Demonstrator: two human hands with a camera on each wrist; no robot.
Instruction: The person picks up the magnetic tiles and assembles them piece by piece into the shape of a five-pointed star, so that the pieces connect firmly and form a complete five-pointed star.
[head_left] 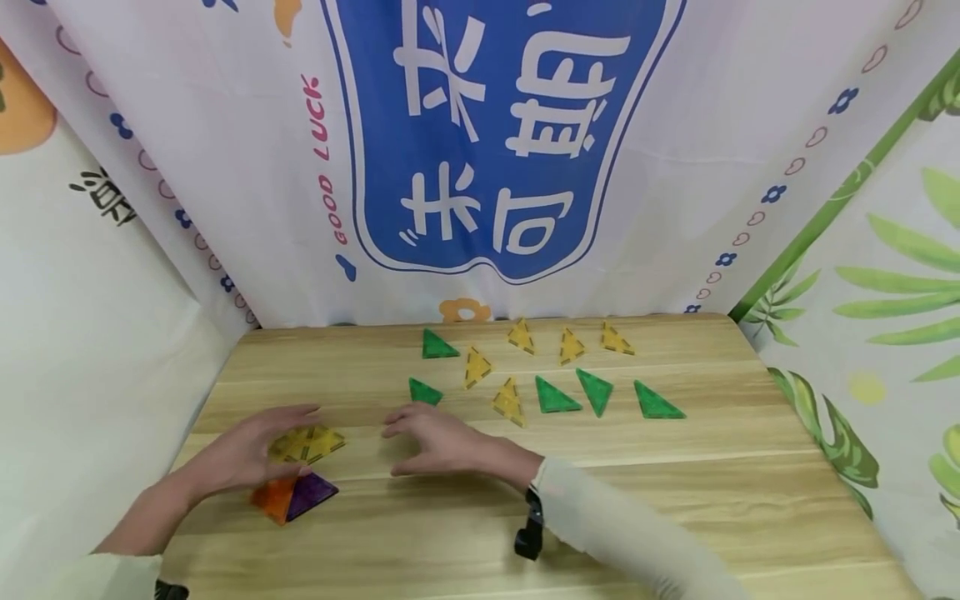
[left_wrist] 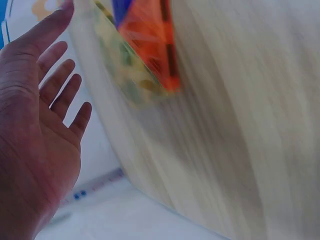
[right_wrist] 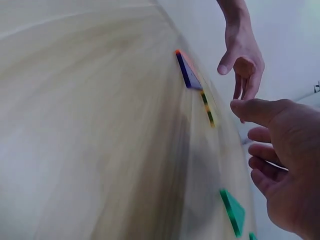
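My left hand (head_left: 234,454) hovers with spread fingers over a group of triangular magnetic tiles at the table's left. In this group yellow tiles (head_left: 324,442) lie behind an orange tile (head_left: 276,498) and a purple tile (head_left: 311,495), edges together. The left wrist view, blurred, has the orange tile (left_wrist: 147,37) beside the hand (left_wrist: 40,135), whose fingers stand apart from it. To the right of the group, my right hand (head_left: 444,442) is held over the table, thumb and fingers apart around nothing. A green triangle tile (head_left: 424,392) lies just beyond its fingertips.
Further back on the wooden table (head_left: 600,508) lie loose yellow triangles (head_left: 509,402) and green triangles (head_left: 555,395), several of each. A printed cloth (head_left: 285,208) hangs along the table's back edge, with more cloth at both sides.
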